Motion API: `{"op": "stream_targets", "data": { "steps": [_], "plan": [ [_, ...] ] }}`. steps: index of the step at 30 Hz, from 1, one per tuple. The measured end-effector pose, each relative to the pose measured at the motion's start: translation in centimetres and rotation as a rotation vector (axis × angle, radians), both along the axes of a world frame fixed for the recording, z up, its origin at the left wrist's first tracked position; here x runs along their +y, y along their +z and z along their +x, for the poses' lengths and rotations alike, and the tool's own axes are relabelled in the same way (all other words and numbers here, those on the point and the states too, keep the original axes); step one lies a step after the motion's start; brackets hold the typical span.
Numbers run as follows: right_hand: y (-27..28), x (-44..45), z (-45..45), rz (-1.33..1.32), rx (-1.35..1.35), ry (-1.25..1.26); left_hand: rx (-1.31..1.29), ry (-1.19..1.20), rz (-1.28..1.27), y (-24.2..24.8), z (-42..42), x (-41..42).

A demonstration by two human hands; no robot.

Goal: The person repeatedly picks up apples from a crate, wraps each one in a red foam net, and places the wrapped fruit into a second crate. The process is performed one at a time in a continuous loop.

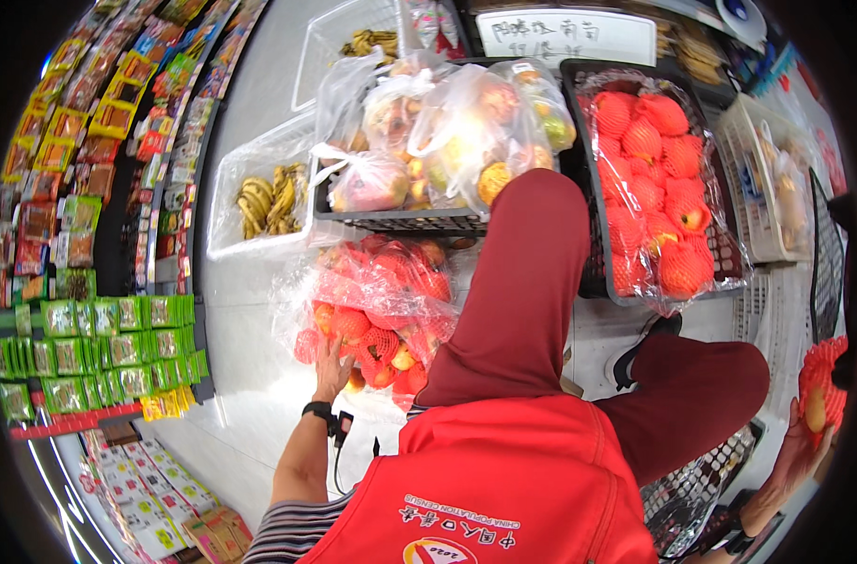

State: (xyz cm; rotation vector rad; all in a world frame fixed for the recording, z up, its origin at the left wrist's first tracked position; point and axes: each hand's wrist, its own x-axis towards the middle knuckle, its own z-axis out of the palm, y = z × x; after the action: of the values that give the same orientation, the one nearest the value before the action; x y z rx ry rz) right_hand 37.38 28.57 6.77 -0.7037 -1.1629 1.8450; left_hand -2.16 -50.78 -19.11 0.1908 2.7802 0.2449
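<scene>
My left hand (334, 366) rests with spread fingers on a heap of fruit in red foam nets (379, 345), which lies in a clear plastic bag on the floor to the left of my knee. Whether it grips one of them is hidden. Far to the right, my right hand (802, 440) holds a fruit in a red foam net (822, 395) near the picture's rim. Beyond my knees stands a black crate (728, 211) lined with clear plastic, full of red-netted fruit (647, 141).
A black crate (400, 222) holds bagged fruit. Bananas (266, 201) lie in a white basket (220, 211). A cream basket (752, 148) stands right; a plastic-lined black crate (703, 472) is beside my right thigh. Snack shelves (206, 211) run along the left.
</scene>
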Motion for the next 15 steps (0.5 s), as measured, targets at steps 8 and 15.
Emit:
{"op": "stream_targets", "data": {
  "steps": [8,15],
  "plan": [
    [2.4,-2.5,-6.5,0.053,-0.05,0.177,-0.141,0.106,-0.251,1.8,-7.2,3.2],
    [2.2,-8.6,-15.8,0.084,-0.123,0.207,0.546,-0.113,0.574,12.3,-16.8,17.2]
  ]
}}
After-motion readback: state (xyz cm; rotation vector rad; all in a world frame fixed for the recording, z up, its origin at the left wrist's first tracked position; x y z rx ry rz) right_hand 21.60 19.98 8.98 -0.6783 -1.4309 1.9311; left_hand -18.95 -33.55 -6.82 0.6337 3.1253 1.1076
